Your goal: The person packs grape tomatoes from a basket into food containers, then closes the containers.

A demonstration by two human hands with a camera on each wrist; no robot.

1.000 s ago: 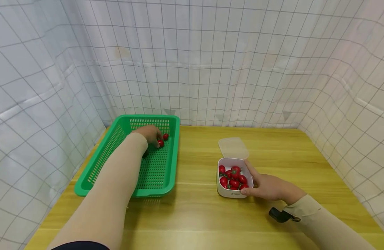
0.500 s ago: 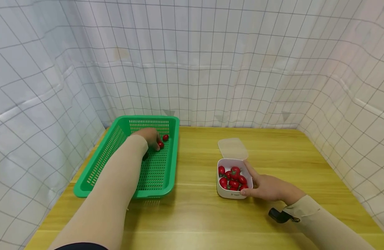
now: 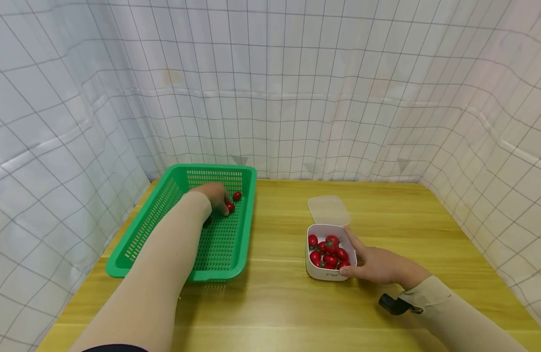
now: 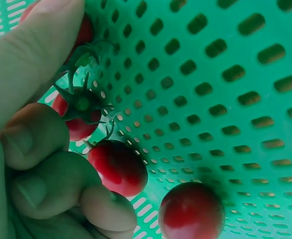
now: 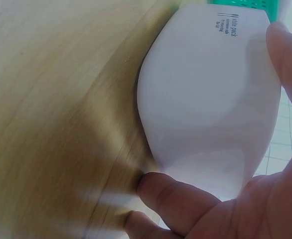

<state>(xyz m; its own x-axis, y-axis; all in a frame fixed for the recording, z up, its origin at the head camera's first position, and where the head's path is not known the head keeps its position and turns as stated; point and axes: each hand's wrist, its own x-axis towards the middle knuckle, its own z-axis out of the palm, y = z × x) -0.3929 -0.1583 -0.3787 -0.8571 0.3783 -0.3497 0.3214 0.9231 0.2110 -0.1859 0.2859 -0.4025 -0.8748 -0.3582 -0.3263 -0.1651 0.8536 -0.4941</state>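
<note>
Inside the green basket [image 3: 248,230], my left hand [image 3: 215,195] curls its thumb and fingers around a cherry tomato [image 3: 230,207]. Up close in the left wrist view, the thumb [image 4: 36,45] covers part of one tomato [image 4: 85,31]. Two more tomatoes, one with a green calyx [image 4: 76,114], lie by the curled fingers, and another tomato [image 4: 192,211] rests apart. My right hand [image 3: 376,263] grips the white plastic box [image 3: 325,274] at its right side, thumb on the near corner. Several red cherry tomatoes [image 3: 329,247] lie in that box.
A translucent lid [image 3: 329,210] lies flat on the wooden table [image 3: 270,313] behind the box. White grid-patterned curtains [image 3: 274,98] enclose the table at the back and sides. A black strap piece [image 3: 394,304] hangs at my right wrist.
My left hand has come slightly nearer and lower at the tomatoes, its fingers closing in. The basket has shifted slightly right. My right hand keeps its hold on the box.
</note>
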